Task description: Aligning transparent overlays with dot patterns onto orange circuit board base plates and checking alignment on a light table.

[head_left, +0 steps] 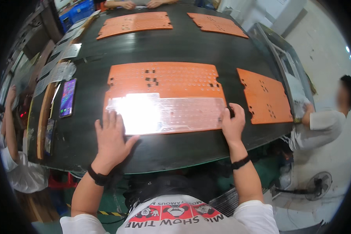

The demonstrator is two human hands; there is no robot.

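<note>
An orange board [163, 80] with rows of round holes and dark cutouts lies flat on the dark table in front of me. Across its near half rests a clear, glossy plastic sheet [191, 115], with strong glare washing out its left part. My left hand [112, 138] is open, fingers spread, its fingertips touching the sheet's left end and its thumb apart below the near edge. At the opposite end, my right hand [233, 123] has bent fingers, the thumb against the right edge of sheet and board. A dark gap shows between that thumb and the forefinger.
Another orange board [267, 97] lies to the right; two more [136, 25] [218, 25] lie at the far side. A phone [68, 97] with a lit screen sits left, beside a wooden strip [46, 113]. Co-workers stand at left, right and far edges. A fan [319, 185] stands lower right.
</note>
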